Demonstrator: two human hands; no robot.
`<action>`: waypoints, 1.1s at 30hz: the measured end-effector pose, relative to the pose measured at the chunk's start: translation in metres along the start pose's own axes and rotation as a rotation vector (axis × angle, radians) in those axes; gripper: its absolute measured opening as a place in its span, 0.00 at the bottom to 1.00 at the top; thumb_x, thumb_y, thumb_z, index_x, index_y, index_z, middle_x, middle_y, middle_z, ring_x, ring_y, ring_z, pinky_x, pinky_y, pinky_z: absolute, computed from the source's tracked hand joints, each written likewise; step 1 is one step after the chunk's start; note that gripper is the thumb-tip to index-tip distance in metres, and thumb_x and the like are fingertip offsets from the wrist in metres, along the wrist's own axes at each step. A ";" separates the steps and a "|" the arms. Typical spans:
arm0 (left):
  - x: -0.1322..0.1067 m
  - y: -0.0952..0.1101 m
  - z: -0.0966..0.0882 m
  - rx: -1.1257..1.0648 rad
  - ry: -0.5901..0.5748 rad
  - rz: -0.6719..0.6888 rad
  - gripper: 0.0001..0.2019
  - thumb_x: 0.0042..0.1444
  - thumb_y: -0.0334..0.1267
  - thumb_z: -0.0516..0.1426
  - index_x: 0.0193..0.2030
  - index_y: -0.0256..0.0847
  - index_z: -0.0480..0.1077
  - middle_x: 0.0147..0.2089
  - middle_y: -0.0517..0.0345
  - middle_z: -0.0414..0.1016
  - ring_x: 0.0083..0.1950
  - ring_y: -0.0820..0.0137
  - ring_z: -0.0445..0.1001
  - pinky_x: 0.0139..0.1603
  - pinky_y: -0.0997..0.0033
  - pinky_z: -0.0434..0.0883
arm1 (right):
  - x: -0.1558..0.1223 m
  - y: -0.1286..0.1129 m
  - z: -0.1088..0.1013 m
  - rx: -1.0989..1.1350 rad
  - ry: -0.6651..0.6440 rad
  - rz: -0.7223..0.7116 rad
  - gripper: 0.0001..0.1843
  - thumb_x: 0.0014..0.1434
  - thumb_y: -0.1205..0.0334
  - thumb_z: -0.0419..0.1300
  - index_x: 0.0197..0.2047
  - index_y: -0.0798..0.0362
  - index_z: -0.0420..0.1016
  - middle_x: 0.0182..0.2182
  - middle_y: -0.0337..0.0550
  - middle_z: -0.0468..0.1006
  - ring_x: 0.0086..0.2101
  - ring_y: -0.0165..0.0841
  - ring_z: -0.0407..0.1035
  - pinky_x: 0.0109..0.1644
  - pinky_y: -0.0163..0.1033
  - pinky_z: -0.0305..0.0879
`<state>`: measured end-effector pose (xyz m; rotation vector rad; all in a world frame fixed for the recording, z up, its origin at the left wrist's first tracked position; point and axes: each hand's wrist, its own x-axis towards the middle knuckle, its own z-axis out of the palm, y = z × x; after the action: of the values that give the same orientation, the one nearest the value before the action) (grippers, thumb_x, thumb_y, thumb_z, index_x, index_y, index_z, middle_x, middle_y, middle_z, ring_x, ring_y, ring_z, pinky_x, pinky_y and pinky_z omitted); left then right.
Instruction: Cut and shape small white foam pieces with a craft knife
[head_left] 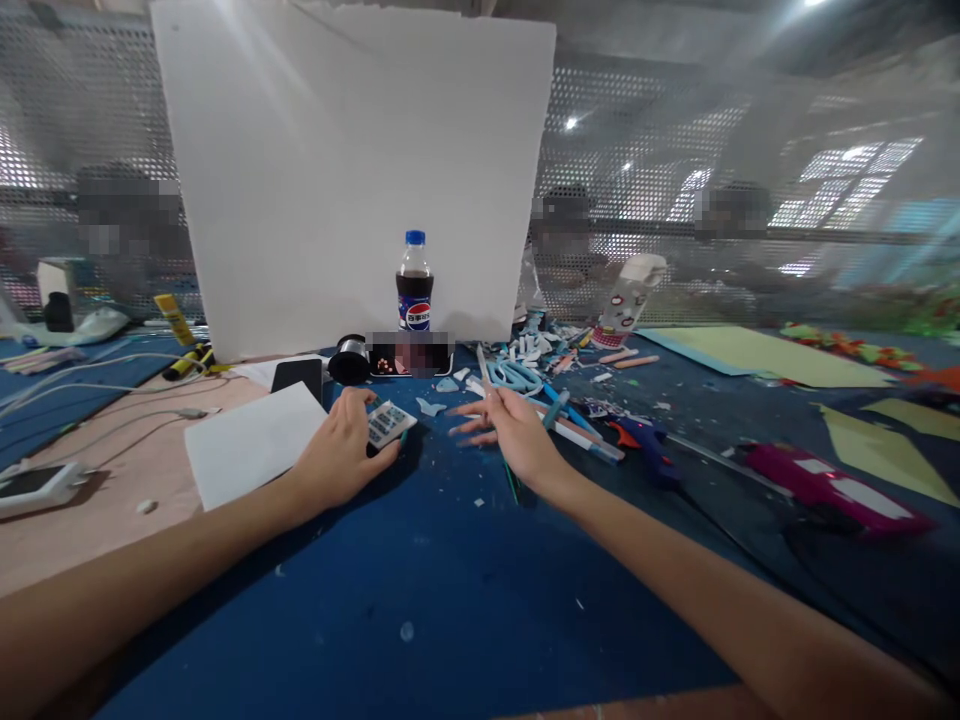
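Note:
My left hand lies curled over a small patterned piece on the blue mat, its fingers wrapped round the piece's near end. My right hand hovers just right of it, pinching a thin pale stick that points up, with the other fingers stretched out to the left. Light blue scissors lie just behind my right hand. Pens and markers lie at its right side.
A tall white foam board stands at the back with a cola bottle before it. A white sheet, a phone, a tape roll, blue and pink glue guns, yellow paper and foam scraps lie around. Other people sit behind the mesh.

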<state>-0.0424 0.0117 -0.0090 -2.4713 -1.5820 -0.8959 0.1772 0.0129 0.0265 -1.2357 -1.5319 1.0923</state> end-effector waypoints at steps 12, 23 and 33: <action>0.000 0.002 -0.004 -0.065 -0.039 0.027 0.20 0.53 0.45 0.53 0.48 0.38 0.51 0.43 0.48 0.60 0.46 0.58 0.64 0.45 0.54 0.66 | 0.000 0.003 -0.001 -0.078 0.039 -0.088 0.12 0.63 0.56 0.45 0.34 0.53 0.62 0.46 0.52 0.71 0.45 0.36 0.68 0.47 0.43 0.67; 0.000 0.001 -0.002 -0.025 0.000 0.015 0.21 0.53 0.45 0.52 0.49 0.35 0.51 0.44 0.46 0.59 0.47 0.57 0.64 0.44 0.55 0.66 | -0.003 0.003 0.001 -0.032 -0.404 0.269 0.16 0.62 0.49 0.42 0.29 0.51 0.51 0.13 0.39 0.71 0.11 0.30 0.64 0.12 0.31 0.58; -0.001 -0.001 -0.001 -0.015 0.002 0.014 0.20 0.54 0.45 0.52 0.48 0.37 0.51 0.43 0.48 0.60 0.45 0.57 0.65 0.42 0.55 0.67 | -0.005 -0.004 -0.007 -0.622 0.106 -0.227 0.16 0.63 0.51 0.40 0.29 0.52 0.55 0.18 0.41 0.67 0.17 0.30 0.62 0.19 0.36 0.52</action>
<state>-0.0439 0.0108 -0.0085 -2.4877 -1.5608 -0.9114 0.1840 0.0088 0.0319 -1.4431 -1.9459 0.3973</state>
